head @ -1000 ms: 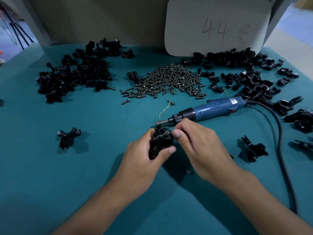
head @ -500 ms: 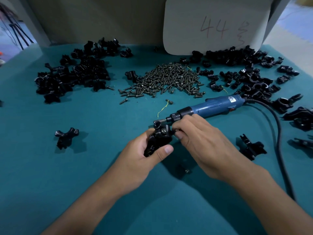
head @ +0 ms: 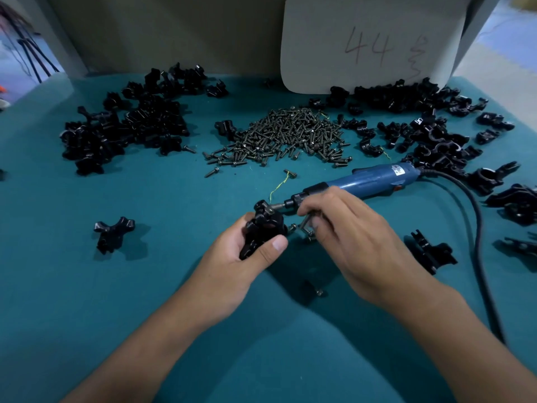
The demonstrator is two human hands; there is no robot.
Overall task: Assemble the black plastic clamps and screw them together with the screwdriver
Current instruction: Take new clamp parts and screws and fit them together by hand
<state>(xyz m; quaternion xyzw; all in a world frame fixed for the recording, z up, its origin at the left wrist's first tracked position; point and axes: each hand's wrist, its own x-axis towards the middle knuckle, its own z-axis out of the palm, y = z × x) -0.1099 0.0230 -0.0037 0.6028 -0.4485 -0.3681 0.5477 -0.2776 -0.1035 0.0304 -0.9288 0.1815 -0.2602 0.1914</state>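
Observation:
My left hand grips a black plastic clamp just above the teal table, thumb across its front. My right hand sits just right of the clamp with fingers curled, pinching a small metal screw; how many screws it holds is unclear. Behind my right hand the blue electric screwdriver lies on the table. Its bit points left and ends close to the clamp's top. A pile of screws lies at the middle back.
Heaps of black clamp parts lie at the back left and back right. Single parts sit at left and right. The screwdriver's black cord curves down the right side. A loose screw lies near my wrists. A white card marked 44 stands behind.
My right hand has drawn back a little to the right of the clamp, showing the screw in its fingers. My left hand has raised the clamp toward the screwdriver's bit.

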